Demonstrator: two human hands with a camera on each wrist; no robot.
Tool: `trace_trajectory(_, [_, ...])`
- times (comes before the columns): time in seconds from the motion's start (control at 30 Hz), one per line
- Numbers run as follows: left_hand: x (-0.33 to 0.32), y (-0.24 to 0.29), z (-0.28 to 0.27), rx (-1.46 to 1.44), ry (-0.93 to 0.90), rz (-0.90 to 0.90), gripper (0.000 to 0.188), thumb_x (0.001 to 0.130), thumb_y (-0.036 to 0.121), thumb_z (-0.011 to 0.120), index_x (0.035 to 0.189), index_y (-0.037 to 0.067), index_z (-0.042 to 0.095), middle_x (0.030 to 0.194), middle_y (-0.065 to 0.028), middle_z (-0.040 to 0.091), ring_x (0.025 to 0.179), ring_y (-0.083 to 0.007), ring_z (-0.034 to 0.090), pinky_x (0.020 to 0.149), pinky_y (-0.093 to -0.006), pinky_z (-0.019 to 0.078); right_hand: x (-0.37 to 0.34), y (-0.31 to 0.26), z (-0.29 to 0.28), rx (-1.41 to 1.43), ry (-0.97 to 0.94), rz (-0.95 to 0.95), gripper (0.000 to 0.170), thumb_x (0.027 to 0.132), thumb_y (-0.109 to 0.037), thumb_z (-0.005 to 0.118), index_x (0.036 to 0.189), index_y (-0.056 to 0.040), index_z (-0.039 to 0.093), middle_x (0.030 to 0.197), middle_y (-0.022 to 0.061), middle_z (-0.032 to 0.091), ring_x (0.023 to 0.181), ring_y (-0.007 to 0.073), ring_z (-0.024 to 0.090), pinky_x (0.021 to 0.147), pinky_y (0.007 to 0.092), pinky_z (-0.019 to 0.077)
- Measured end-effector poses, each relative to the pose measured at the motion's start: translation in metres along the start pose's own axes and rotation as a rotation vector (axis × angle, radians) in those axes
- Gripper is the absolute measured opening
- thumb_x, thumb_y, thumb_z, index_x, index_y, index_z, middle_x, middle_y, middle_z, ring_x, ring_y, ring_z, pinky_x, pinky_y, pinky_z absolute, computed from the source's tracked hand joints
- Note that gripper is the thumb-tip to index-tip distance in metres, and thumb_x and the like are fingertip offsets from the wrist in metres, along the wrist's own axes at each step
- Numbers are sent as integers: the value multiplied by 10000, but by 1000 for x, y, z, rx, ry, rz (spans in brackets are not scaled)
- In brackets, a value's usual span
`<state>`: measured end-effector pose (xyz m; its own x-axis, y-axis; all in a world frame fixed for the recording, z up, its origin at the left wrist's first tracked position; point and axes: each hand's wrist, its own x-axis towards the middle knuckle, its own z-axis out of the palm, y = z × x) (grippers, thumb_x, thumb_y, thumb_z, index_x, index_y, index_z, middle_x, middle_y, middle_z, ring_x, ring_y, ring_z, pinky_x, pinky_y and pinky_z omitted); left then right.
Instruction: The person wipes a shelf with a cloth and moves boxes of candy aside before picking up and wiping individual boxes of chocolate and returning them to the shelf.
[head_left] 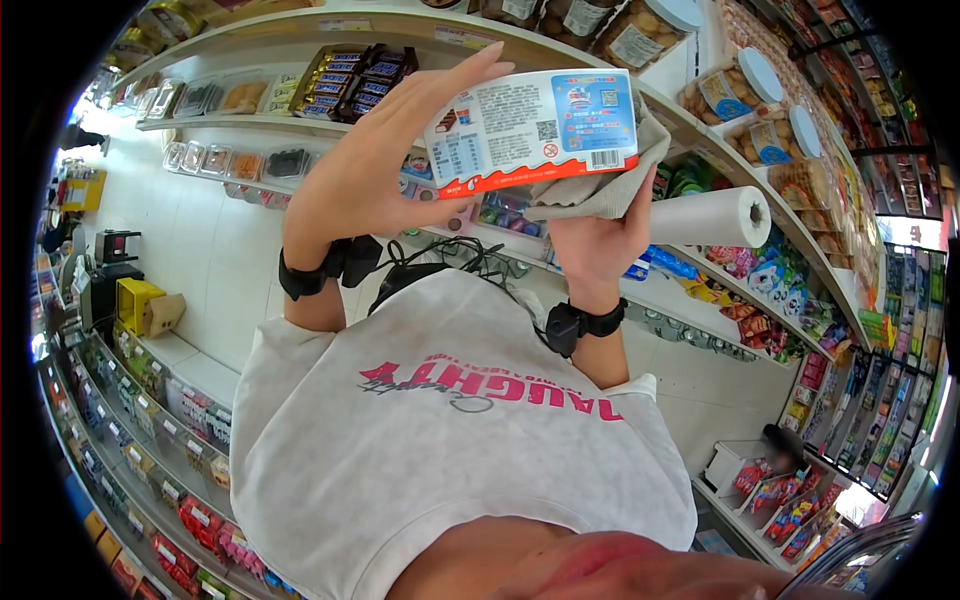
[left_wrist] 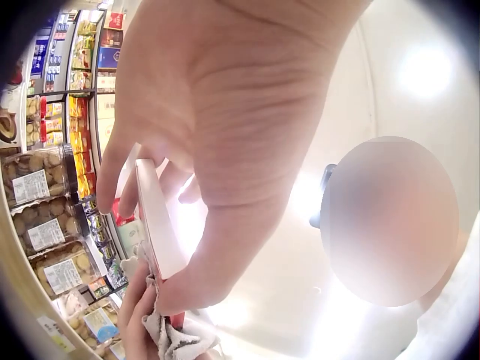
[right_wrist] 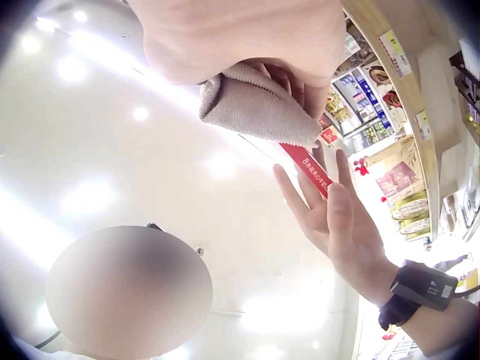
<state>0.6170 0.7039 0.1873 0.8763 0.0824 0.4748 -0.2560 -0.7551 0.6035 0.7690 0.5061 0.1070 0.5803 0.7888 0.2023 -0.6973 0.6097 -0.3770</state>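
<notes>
A white chocolate carton with a red-orange edge and a blue panel is held up in front of the chest, its printed back facing the head camera. My left hand grips its left end, thumb at the lower edge and fingers along the top. At the other end, my right hand holds a grey cloth against the carton's lower right corner. The left wrist view shows the carton's thin white side between thumb and fingers. In the right wrist view the folded cloth covers part of the red edge.
Behind the hands stand shelves with chocolate bars, clear plastic food boxes and lidded cookie jars. A white plastic roll lies to the right of the right hand. More stocked shelves line the left side.
</notes>
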Motion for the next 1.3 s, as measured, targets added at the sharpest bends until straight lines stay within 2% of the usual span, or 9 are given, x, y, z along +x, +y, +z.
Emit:
trace_trajectory(0.1, [0, -1, 0, 1, 6, 19, 1135, 628, 60, 830, 1630, 45, 299, 1555, -137, 529, 1378, -335, 516, 1178, -420, 349, 0, 1, 8, -129, 101, -5, 606, 1104, -523, 341, 1601, -177, 363, 1594, 22, 435, 1445, 250, 417, 1182, 505, 299])
trace_trajectory(0.2, [1, -1, 0, 3, 10, 32, 1132, 631, 62, 829, 1630, 43, 298, 1556, -139, 528, 1374, -337, 519, 1175, -417, 352, 0, 1, 9, -135, 119, -11, 605, 1104, -523, 340, 1595, -171, 369, 1589, 28, 440, 1439, 254, 422, 1172, 506, 312])
trace_trajectory(0.3, [0, -2, 0, 5, 13, 38, 1133, 634, 71, 831, 1633, 49, 295, 1556, -137, 528, 1374, -338, 520, 1175, -417, 353, -2, -2, 1, -88, 47, 36, 636, 1101, -523, 366, 1607, -139, 337, 1614, 33, 389, 1491, 246, 350, 1230, 492, 240])
trace_trajectory(0.5, [0, -3, 0, 22, 20, 54, 1138, 640, 94, 841, 1638, 65, 294, 1556, -130, 530, 1381, -338, 515, 1176, -424, 356, -3, -3, 2, -108, 67, 42, 640, 1094, -531, 382, 1609, -154, 338, 1612, 27, 386, 1491, 243, 341, 1223, 499, 240])
trace_trajectory(0.6, [1, -4, -1, 27, 21, 62, 1137, 644, 103, 844, 1638, 69, 295, 1559, -129, 528, 1381, -340, 513, 1177, -429, 357, -1, -1, -8, 113, -93, 56, 638, 1094, -534, 376, 1611, -163, 336, 1613, 23, 387, 1491, 242, 344, 1220, 497, 243])
trace_trajectory(0.7, [1, -5, 0, 28, 26, 73, 1135, 649, 117, 848, 1639, 71, 295, 1562, -129, 525, 1375, -345, 514, 1178, -432, 356, -2, -2, 1, -133, 44, 23, 637, 1095, -539, 369, 1615, -173, 331, 1613, 19, 390, 1490, 240, 348, 1218, 498, 246])
trace_trajectory(0.9, [2, -5, 0, 32, 28, 79, 1137, 651, 134, 851, 1639, 69, 292, 1559, -131, 529, 1363, -354, 519, 1178, -433, 355, -1, -2, 1, -142, 41, 23, 638, 1095, -542, 360, 1617, -176, 328, 1616, 18, 392, 1485, 238, 357, 1215, 498, 248])
trace_trajectory(1.0, [2, -6, -1, 40, 28, 87, 1138, 652, 132, 851, 1640, 66, 291, 1559, -130, 530, 1362, -355, 519, 1176, -435, 357, 0, -1, -2, 133, -21, 29, 583, 1103, -512, 350, 1573, -172, 409, 1573, 29, 464, 1428, 261, 439, 1176, 522, 306])
trace_trajectory(1.3, [0, -4, -2, 31, 17, 67, 1141, 651, 124, 855, 1640, 67, 289, 1567, -126, 520, 1372, -349, 516, 1178, -435, 359, -1, 1, 6, -104, 102, -22, 579, 1108, -508, 338, 1586, -186, 385, 1579, 26, 454, 1432, 267, 433, 1177, 534, 306])
